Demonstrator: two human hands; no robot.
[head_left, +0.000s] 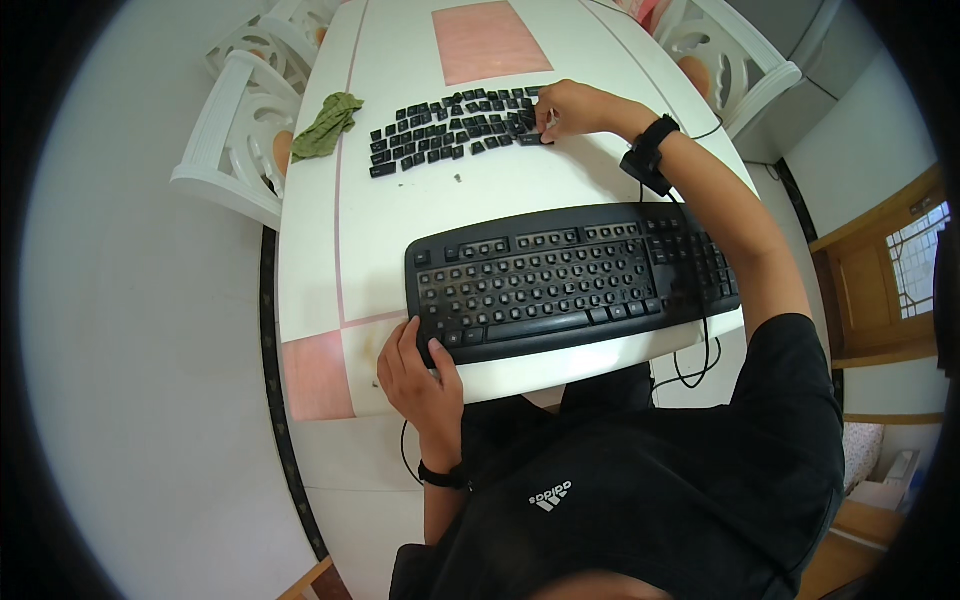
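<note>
A black computer keyboard (540, 285) lies on the table before me, with most of its main keys stripped off and the bare key posts showing. Its long space bar and a few bottom-row keys are still in place. My left hand (418, 380) grips its lower left corner, thumb at the front edge and fingers at the side. Beyond it, loose black keycaps (440, 135) lie in uneven rows. My right hand (570, 112) reaches over the keyboard's right part to the right end of those rows. Its fingers are closed at a keycap there, partly hidden by the hand.
A crumpled green cloth (328, 126) lies at the table's left edge. Small crumbs of debris (458, 178) dot the white table (370, 240). White chairs stand on both sides. A black cable (700, 372) hangs by the near right edge.
</note>
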